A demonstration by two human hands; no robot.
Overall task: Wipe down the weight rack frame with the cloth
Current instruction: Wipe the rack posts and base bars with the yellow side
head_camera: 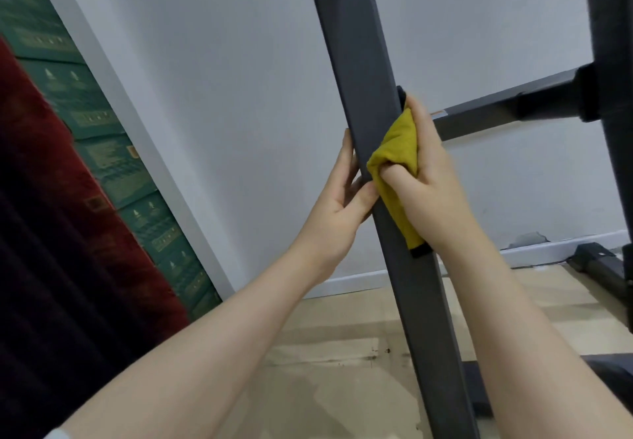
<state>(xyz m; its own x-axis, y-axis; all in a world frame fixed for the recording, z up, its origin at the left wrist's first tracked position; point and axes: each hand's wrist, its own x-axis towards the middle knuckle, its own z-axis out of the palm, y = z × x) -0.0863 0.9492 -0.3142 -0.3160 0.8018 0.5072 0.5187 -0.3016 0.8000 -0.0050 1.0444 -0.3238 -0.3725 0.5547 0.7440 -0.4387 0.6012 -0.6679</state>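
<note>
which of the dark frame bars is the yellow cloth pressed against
The near upright post running down the middle. The right hand presses the yellow cloth to it while the left hand grips it. The crossbar and far-right upright go untouched.

Rack upright (363, 62) runs top to bottom mid-frame, tilted. Left hand (337, 205) on its left face, right hand (424, 171) on its right, cloth (394, 161) pressed between right hand and upright. Crossbar (496, 113) goes right from behind the upright to second post (613, 96) at the right edge. Wall (222, 96) behind the rack. Stacked boxes (113, 157) far left, floor (342, 353) below
</note>
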